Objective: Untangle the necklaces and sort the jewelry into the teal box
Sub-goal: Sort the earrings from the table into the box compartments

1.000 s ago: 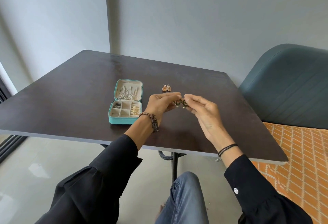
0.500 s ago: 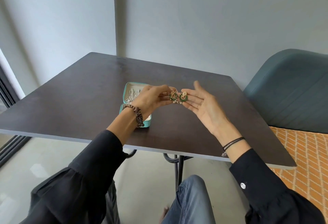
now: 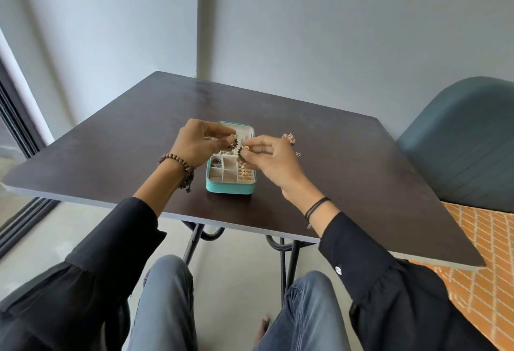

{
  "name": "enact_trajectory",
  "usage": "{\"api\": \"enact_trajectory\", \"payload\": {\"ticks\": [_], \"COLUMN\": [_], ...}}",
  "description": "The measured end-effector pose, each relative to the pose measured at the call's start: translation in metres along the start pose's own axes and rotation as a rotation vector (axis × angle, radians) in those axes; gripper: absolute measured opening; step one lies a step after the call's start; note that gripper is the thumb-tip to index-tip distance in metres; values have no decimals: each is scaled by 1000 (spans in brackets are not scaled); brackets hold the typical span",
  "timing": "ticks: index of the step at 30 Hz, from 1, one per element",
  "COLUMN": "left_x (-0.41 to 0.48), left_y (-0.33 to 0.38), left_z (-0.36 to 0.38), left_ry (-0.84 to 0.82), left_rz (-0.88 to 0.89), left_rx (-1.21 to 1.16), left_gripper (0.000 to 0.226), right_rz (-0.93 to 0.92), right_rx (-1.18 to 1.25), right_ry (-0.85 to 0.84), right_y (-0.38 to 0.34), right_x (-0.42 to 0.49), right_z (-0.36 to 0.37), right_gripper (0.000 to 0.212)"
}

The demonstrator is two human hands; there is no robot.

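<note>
The open teal box (image 3: 230, 187) stands on the dark table (image 3: 111, 144), its cream compartments holding several small pieces; its lid is partly hidden behind my hands. Above the box, my left hand (image 3: 199, 143) pinches one round green-and-gold earring (image 3: 233, 144). My right hand (image 3: 271, 160) pinches the matching earring (image 3: 241, 153) just beside it. The two earrings hang a little apart over the box's tray. A pair of small pinkish-gold earrings (image 3: 288, 137) lies on the table behind my right hand.
A teal upholstered chair (image 3: 459, 150) stands at the table's right side over an orange patterned rug (image 3: 484, 242). Grey walls close in behind the table. My knees sit under the table's near edge.
Both hands moved left to above the box. My right hand, flat with the earrings on its fingers before, now pinches one earring; my left hand pinches the other.
</note>
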State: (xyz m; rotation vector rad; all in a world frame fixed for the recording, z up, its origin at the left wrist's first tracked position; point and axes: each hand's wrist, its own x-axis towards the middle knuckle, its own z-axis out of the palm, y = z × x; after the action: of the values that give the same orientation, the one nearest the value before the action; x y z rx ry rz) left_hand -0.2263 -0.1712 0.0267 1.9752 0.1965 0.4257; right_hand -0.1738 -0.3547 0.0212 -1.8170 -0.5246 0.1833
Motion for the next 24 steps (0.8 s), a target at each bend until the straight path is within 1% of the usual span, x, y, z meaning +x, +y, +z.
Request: {"api": "enact_trajectory", "payload": {"ticks": [2,4,6,9,12,17,24], "left_x": [-3,-7,-11,-14,-14,-13,-11], "left_y": [-5,-9,-12,-13,-12,-14,-15], "left_z": [-3,-5,-7,-8,-6,-1,5], "left_ry": [22,25,15,-3,-25,-57,-56], "left_rz": [-18,-30,-29,-9,2,13,5], "left_rx": [28,37,37,61,90,130,251], "left_gripper": [21,22,22,22,23,23,22], "right_rz": [16,-16,-44,-69,-95,-100,-104], "right_rx": [-47,-212,-333,-423,-448,-484,-477], "right_ry": [32,63,53,26,11,49,42], "right_y": [0,4,8,8,8,13,16], "right_x": [1,4,4,1,-3,-5,-6], "right_z": [13,23,27,28,27,23,17], "right_gripper": [22,20,21,21,19,16,16]}}
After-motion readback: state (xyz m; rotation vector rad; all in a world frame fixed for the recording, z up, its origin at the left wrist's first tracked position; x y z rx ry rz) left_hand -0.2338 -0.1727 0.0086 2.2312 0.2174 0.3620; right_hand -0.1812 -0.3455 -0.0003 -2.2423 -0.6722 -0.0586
